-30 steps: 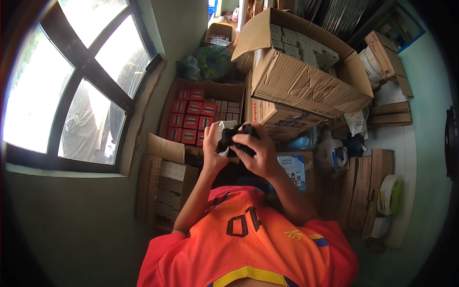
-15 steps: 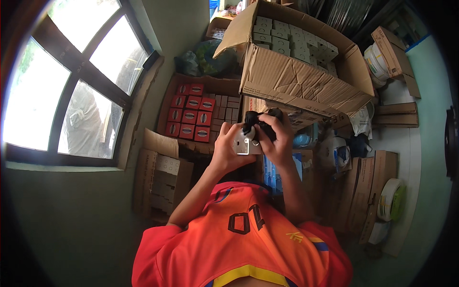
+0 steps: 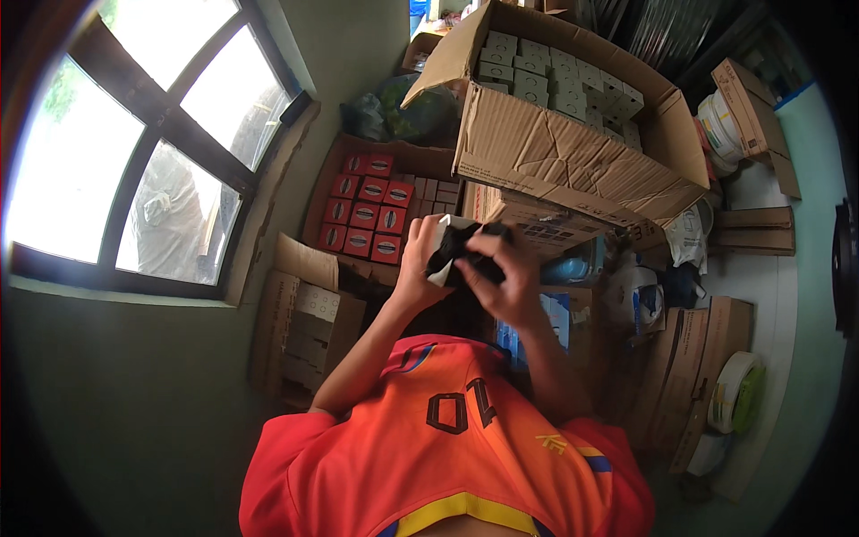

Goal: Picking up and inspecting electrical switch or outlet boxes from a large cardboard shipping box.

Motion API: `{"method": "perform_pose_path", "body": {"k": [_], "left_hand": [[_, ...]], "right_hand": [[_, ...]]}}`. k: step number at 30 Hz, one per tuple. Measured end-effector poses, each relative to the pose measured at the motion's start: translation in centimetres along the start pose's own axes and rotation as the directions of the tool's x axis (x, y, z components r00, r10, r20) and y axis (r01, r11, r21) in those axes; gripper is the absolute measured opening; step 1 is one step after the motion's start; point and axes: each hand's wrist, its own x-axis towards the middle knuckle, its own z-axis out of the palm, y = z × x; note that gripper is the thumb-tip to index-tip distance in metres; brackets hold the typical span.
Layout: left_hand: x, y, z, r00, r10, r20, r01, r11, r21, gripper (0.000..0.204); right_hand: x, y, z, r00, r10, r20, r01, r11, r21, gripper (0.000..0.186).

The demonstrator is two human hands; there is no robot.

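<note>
In front of my chest, my left hand (image 3: pixel 415 268) is closed on a small pale box (image 3: pixel 441 274), similar to the boxes in the large carton. It is tilted so that a dark inner side shows between its pale edges. My right hand (image 3: pixel 512 279) has its fingers bent around a soft-looking black item (image 3: pixel 461 240) held against the box. The exact kind of this item is unclear. Part of the black item overlaps the box, and I cannot tell how far it reaches inside.
Beyond my hands, a large open carton (image 3: pixel 573 161) holds several pale boxes (image 3: pixel 528 76). Red boxes (image 3: pixel 362 215) fill another carton at left. A smaller carton (image 3: pixel 273 331) with pale boxes stands below the window (image 3: pixel 170 152). Cartons and a white roll (image 3: pixel 735 389) line the right.
The pale box has turned from showing its flat face with cutouts to showing its darker inner side. My right hand has moved slightly down and left, bringing the black item over the box.
</note>
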Motion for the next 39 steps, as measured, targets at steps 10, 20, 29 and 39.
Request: {"method": "perform_pose_path", "body": {"k": [10, 20, 29, 39], "left_hand": [[0.0, 0.6, 0.0, 0.995, 0.026, -0.101, -0.038, 0.993, -0.115, 0.08], [-0.2, 1.1, -1.0, 0.997, -0.046, -0.056, 0.034, 0.978, -0.206, 0.069], [0.3, 1.8, -1.4, 0.998, -0.03, -0.059, 0.02, 0.986, -0.167, 0.063], [0.3, 1.4, -1.0, 0.999, 0.035, -0.02, -0.037, 0.988, -0.151, 0.055]], "right_hand": [[0.4, -0.4, -0.7, 0.998, 0.026, 0.052, -0.025, 1.0, -0.011, 0.027], [1.3, -1.4, -0.8, 0.998, 0.041, 0.052, -0.042, 0.999, 0.021, 0.033], [1.2, -1.9, -1.0, 0.999, 0.036, -0.003, -0.036, 0.999, -0.001, 0.029], [-0.1, -0.8, -0.5, 0.995, 0.025, -0.1, -0.032, 0.997, -0.066, 0.034]]}}
